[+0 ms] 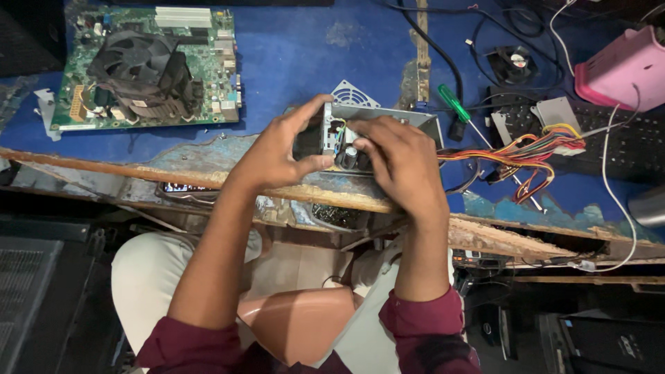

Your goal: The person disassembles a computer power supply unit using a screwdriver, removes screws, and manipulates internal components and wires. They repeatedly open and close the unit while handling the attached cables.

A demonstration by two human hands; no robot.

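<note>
The left hand (277, 149) and the right hand (398, 163) both gripped a grey metal power supply (377, 128), held over the near edge of the bench (305, 55). The left thumb and fingers clamped its left end; the right hand curled over its open near face, fingertips among the parts inside. A bundle of coloured wires (526, 152) ran from the supply to the right across the bench.

The near edge was worn, the blue cover torn back to bare, splintered wood (499, 239). Open blue surface lay far of the hands, between the motherboard (149, 66) with its black fan at the far left and the clutter to the right. Just right of the supply lay a green-handled screwdriver (454, 104). Farther right sat a small black fan (512, 62), a black keyboard (623, 142) under a white cable, and a pink box (623, 69) at the far right corner.

Below the edge were the person's pale trousers and maroon sleeves, with dark equipment on either side.
</note>
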